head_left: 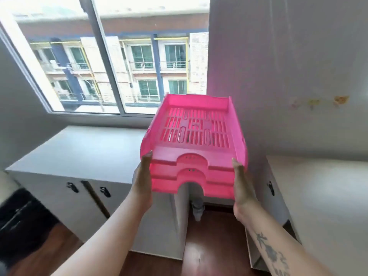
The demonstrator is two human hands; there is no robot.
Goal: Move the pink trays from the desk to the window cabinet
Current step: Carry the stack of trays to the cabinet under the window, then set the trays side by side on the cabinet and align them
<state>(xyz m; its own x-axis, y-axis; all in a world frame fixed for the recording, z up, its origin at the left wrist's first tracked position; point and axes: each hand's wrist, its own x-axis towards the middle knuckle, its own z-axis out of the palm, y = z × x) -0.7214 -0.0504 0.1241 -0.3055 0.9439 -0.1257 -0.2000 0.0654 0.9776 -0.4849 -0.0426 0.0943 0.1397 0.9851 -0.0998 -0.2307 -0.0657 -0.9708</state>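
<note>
three pink trays point(196, 136) nested as stack, carried in air above right edge of window cabinet point(79, 154). left hand point(142, 182), right hand point(242, 186) clamp opposite sides, palms inward, keeping stack level and together.

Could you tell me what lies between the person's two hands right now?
In the head view, the stack of pink trays fills the stretch between the left hand and the right hand, gripped at its sides.
</note>
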